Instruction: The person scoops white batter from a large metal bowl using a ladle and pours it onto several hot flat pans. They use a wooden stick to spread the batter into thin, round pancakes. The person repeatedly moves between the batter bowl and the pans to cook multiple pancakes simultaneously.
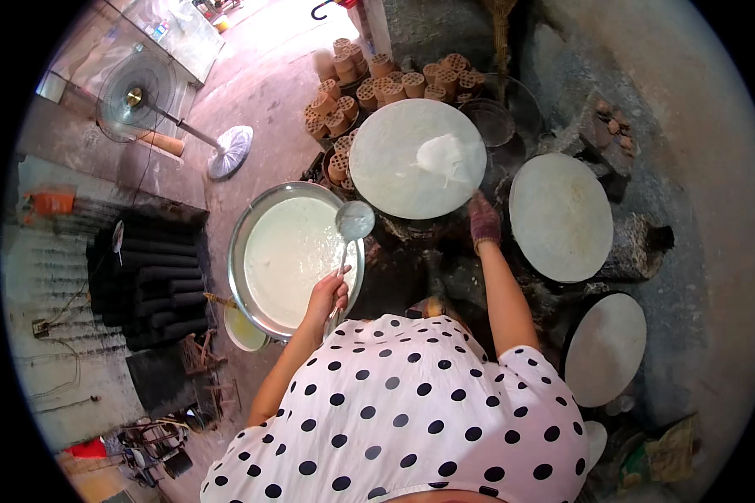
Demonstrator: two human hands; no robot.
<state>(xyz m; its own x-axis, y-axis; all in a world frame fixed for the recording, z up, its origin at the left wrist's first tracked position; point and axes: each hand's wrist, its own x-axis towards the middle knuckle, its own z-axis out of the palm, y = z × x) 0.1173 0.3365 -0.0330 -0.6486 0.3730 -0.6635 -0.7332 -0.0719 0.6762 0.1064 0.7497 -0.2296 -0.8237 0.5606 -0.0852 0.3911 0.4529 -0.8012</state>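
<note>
My left hand (329, 293) is closed on the handle of a metal ladle (355, 220), whose round bowl is over the right rim of a large metal basin (234, 251). White batter (283, 251) fills much of the basin. My right hand (484, 220), in a dark reddish knitted glove, is at the lower right edge of a round pale griddle (390, 170); whether its fingers grip that edge cannot be told. A patch of white batter (440, 156) lies right of the griddle's middle. To the right of the glove is another round pale disc (561, 217).
Perforated clay-coloured briquettes (393, 92) are stacked behind the griddle. A third pale disc (606, 349) leans at the right. A pedestal fan (134, 96) stands at upper left, above dark cylinders (163, 283). A small bowl of yellowish liquid (244, 327) is beside the basin.
</note>
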